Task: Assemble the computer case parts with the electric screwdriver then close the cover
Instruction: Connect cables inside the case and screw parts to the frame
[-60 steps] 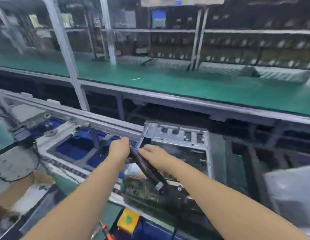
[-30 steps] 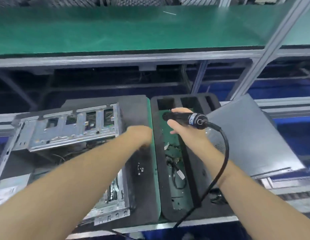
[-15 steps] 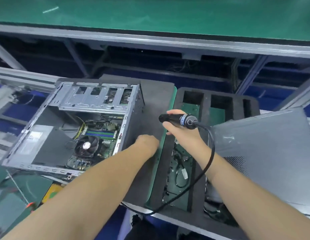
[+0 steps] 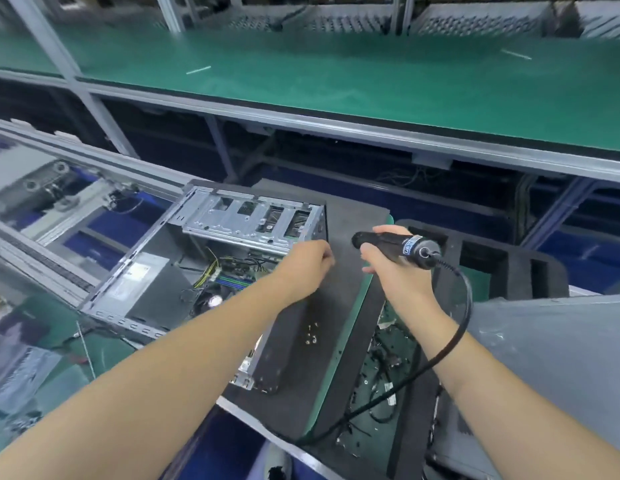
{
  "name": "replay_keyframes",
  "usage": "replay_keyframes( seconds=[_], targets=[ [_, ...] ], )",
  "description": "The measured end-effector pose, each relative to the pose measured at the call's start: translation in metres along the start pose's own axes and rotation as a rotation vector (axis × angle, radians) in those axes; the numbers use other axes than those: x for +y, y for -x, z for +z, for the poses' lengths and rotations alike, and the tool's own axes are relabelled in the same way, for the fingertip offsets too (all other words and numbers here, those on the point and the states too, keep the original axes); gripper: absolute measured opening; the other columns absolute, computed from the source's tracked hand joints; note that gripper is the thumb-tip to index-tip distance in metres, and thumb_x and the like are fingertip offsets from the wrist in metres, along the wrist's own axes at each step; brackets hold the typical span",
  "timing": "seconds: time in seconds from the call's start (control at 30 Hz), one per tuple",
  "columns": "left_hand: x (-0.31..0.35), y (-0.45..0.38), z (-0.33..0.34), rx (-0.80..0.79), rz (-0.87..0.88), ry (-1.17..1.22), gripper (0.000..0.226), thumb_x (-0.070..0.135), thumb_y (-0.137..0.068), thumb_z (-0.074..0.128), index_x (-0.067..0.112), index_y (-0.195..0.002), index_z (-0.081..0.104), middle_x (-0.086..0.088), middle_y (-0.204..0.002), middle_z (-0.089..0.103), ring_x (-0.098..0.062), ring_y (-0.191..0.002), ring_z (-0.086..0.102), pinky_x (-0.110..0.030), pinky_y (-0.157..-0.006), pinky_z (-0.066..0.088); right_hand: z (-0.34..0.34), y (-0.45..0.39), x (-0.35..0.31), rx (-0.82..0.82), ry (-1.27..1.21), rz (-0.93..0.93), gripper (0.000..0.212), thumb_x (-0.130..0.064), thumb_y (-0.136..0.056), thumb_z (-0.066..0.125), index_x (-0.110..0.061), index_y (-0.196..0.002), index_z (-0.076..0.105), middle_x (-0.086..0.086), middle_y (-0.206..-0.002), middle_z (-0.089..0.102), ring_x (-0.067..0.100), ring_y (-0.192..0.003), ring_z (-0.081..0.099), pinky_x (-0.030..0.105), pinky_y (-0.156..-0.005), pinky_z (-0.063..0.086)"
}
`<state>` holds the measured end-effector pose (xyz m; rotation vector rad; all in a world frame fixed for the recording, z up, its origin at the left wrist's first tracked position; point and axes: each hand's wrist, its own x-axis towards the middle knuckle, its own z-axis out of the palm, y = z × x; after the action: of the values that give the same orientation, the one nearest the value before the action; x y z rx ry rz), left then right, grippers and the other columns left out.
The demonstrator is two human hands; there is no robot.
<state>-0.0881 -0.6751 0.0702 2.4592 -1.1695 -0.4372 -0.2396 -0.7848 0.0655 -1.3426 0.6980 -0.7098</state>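
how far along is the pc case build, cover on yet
Early to middle. Done: the motherboard already sits inside the open computer case. In hand: the right hand grips the electric screwdriver; the left hand is curled by the case edge, above loose screws on the foam mat. Left: driving screws and fitting the grey cover, lying off to the right.

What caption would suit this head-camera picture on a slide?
Right hand grips a corded electric screwdriver beside an open computer case.
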Motion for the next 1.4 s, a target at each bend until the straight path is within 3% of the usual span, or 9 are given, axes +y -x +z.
replay_keyframes(
  seconds=[0.17, 0.43, 0.53, 0.63, 0.77, 0.93, 1.03, 1.13, 1.4],
  targets=[
    [-0.044, -0.019, -0.049, 0.19, -0.13, 0.425, 0.018, 0.033, -0.098, 0.06, 0.021, -0.086, 0.064, -0.002, -0.083, 0.069, -0.019, -0.07, 0.065, -0.03, -0.059, 0.05, 0.036, -0.012, -0.031, 0.024, -0.043, -0.141, 0.024, -0.019, -0.087, 0.077, -0.026, -0.108, 0.07, 0.0, -0.114, 0.071, 0.021, -0.096, 0.074, 0.031, -0.072, 0.064],
    [-0.122, -0.07, -0.07, 0.103, -0.082, 0.661, 0.006, 0.022, -0.093, 0.071, 0.019, -0.088, 0.074, 0.002, -0.081, 0.075, -0.019, -0.077, 0.075, -0.033, -0.07, 0.059, 0.101, -0.021, -0.043, 0.047, 0.023, -0.181, 0.019, -0.023, -0.085, 0.077, -0.022, -0.105, 0.075, 0.004, -0.087, 0.078, 0.029, -0.078, 0.076, 0.032, -0.068, 0.063],
    [-0.134, -0.095, -0.068, 0.012, 0.022, 0.589, 0.008, 0.019, -0.092, 0.072, 0.021, -0.085, 0.076, 0.002, -0.077, 0.077, -0.011, -0.068, 0.07, -0.03, -0.068, 0.058, 0.122, -0.024, -0.037, 0.155, 0.058, -0.145, 0.019, -0.023, -0.084, 0.078, -0.021, -0.103, 0.076, 0.006, -0.088, 0.078, 0.036, -0.078, 0.076, 0.037, -0.069, 0.064],
    [-0.135, -0.116, -0.065, -0.068, 0.193, 0.463, 0.014, 0.018, -0.091, 0.07, 0.026, -0.083, 0.077, 0.02, -0.066, 0.071, 0.001, -0.052, 0.059, -0.017, -0.052, 0.047, 0.135, -0.024, -0.031, 0.245, 0.106, -0.125, 0.015, -0.023, -0.085, 0.077, -0.024, -0.1, 0.077, 0.004, -0.087, 0.078, 0.035, -0.077, 0.076, 0.039, -0.07, 0.065],
    [-0.128, -0.13, -0.066, -0.157, 0.405, 0.3, 0.018, 0.019, -0.093, 0.068, 0.033, -0.086, 0.076, 0.028, -0.071, 0.064, 0.008, -0.056, 0.059, -0.005, -0.051, 0.037, 0.142, -0.019, -0.026, 0.35, 0.168, -0.093, 0.016, -0.024, -0.085, 0.077, -0.024, -0.101, 0.076, 0.004, -0.085, 0.078, 0.03, -0.075, 0.076, 0.039, -0.07, 0.066],
    [-0.127, -0.135, -0.054, -0.217, 0.515, 0.272, 0.015, 0.016, -0.095, 0.063, 0.029, -0.102, 0.067, 0.015, -0.083, 0.07, -0.004, -0.068, 0.065, -0.021, -0.06, 0.049, 0.147, -0.014, -0.025, 0.399, 0.174, -0.055, 0.02, -0.022, -0.083, 0.076, -0.02, -0.103, 0.076, 0.003, -0.086, 0.079, 0.025, -0.073, 0.077, 0.031, -0.065, 0.063],
    [-0.128, -0.137, -0.051, -0.18, 0.591, 0.231, 0.023, 0.019, -0.096, 0.065, 0.033, -0.112, 0.059, 0.017, -0.088, 0.071, 0.002, -0.075, 0.061, -0.017, -0.064, 0.042, 0.148, -0.014, -0.027, 0.409, 0.186, -0.042, 0.023, -0.023, -0.081, 0.076, -0.02, -0.104, 0.076, 0.003, -0.088, 0.079, 0.025, -0.073, 0.077, 0.03, -0.064, 0.063],
    [-0.128, -0.136, -0.051, -0.145, 0.66, 0.121, 0.029, 0.021, -0.099, 0.062, 0.034, -0.123, 0.053, 0.017, -0.098, 0.071, -0.008, -0.079, 0.064, -0.03, -0.069, 0.053, 0.149, -0.014, -0.027, 0.406, 0.194, -0.042, 0.021, -0.02, -0.083, 0.077, -0.021, -0.104, 0.075, 0.004, -0.09, 0.079, 0.028, -0.075, 0.077, 0.034, -0.066, 0.064],
    [-0.129, -0.135, -0.048, -0.104, 0.755, -0.062, 0.025, 0.025, -0.105, 0.052, 0.037, -0.125, 0.044, 0.01, -0.1, 0.068, -0.004, -0.047, 0.055, -0.025, -0.047, 0.051, 0.147, -0.022, -0.034, 0.418, 0.271, -0.058, 0.02, -0.027, -0.08, 0.076, -0.021, -0.099, 0.074, 0.005, -0.084, 0.079, 0.029, -0.065, 0.076, 0.034, -0.066, 0.064]
  ],
)
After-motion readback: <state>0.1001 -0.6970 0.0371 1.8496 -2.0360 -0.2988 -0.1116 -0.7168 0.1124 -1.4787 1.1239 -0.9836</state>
